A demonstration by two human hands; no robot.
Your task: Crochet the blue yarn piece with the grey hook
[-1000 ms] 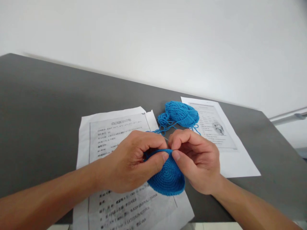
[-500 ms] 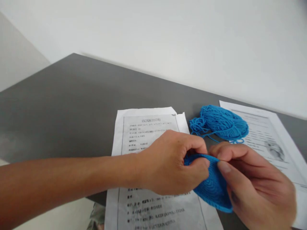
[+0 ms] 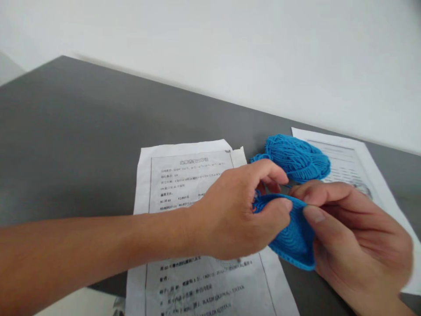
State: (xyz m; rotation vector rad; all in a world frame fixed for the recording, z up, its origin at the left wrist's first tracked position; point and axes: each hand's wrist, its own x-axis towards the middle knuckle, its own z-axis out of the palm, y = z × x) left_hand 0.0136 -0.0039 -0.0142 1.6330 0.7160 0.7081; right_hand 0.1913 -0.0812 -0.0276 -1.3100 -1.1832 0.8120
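Observation:
A round, cupped piece of blue crochet work (image 3: pixel 294 239) is held above the table, its stitches running in rings. On its left side, my left hand (image 3: pixel 237 215) grips it, thumb lying along the near face and the other fingers partly hidden behind. The left index finger arches up, apart from the rim. From the right, my right hand (image 3: pixel 358 237) pinches the upper rim between thumb and index finger. Whether a hook is also in the right fingers cannot be made out. Just beyond the hands lies a ball of blue yarn (image 3: pixel 296 157).
A printed sheet (image 3: pixel 184 180) with a torn top corner lies under my left forearm. Another printed sheet (image 3: pixel 348 151), bearing a picture, sits partly beneath the yarn at the right. The grey table (image 3: pixel 98 131) meets a white wall (image 3: pixel 230 52) along its back edge.
The view has shifted, so the sheets and yarn appear further left and higher. My left index finger has lifted and opened away from the rim; the right hand still pinches it.

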